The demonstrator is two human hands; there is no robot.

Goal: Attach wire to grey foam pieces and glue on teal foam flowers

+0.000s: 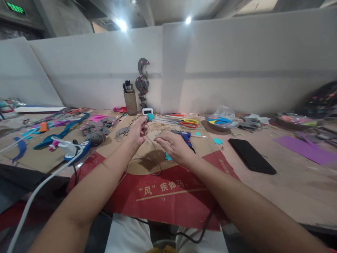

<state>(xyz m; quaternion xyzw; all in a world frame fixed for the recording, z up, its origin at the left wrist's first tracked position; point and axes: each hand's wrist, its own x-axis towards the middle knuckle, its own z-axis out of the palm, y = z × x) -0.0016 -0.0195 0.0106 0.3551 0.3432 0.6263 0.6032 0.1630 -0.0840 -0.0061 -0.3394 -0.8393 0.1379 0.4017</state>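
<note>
My left hand (139, 133) is closed in a pinch above the cardboard, holding a small teal flower-like cutout (150, 117) at its fingertips. A thin grey cord (159, 165) hangs from that hand and curls into a loose loop below. Close on the right, my right hand (172, 144) has its fingers drawn together beside the cord; whether they grip it is hidden. Another teal cutout (168, 157) lies under the right hand. Just behind it is a blue glue gun (187, 140), partly covered by the hand.
A red-printed cardboard sheet (163, 200) covers the front. Yellow-orange scissors (189, 123), a bottle (130, 98) and a hanging grey moon ornament (142, 82) are farther back. At left are a power strip (83, 150) and grey yarn (97, 138); a black phone (251, 155) lies right.
</note>
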